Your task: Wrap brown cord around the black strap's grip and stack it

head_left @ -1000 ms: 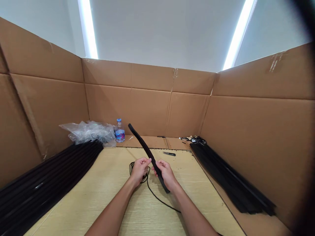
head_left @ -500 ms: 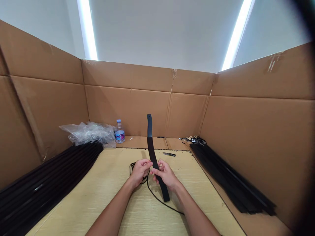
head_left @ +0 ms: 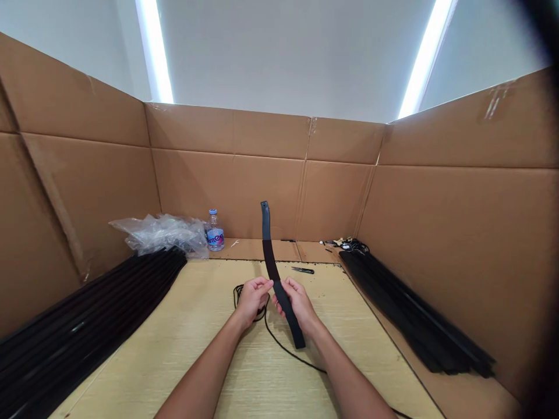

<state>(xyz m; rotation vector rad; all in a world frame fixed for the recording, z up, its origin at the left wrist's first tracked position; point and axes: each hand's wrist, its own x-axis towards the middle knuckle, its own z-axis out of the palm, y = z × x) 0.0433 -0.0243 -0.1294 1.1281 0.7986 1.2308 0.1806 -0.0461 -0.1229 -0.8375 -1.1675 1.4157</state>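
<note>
Upright above the middle of the counter (head_left: 174, 372), a black flexible strip (head_left: 271, 273), pinched near mid-length by the curled fingers of both the left hand (head_left: 252, 301) and the right hand (head_left: 297, 304), neither set released. Upper end free toward the far side, lower end toward the near side; contact with the counter impossible to tell. Two close grips, seemingly for steadying the bend (a single hand would likely let it flop). Thin black cord (head_left: 288, 354) in loose loops near the hands, apparently not held. Small black-handled snips (head_left: 303, 270) just beyond, within easy reach. Left bundle of black strips (head_left: 87, 302) and right bundle of black strips (head_left: 414, 314) along the sides, probably leaving the middle free for handling. Far left: clear plastic wrap (head_left: 163, 234) beside a water bottle (head_left: 215, 234).
</note>
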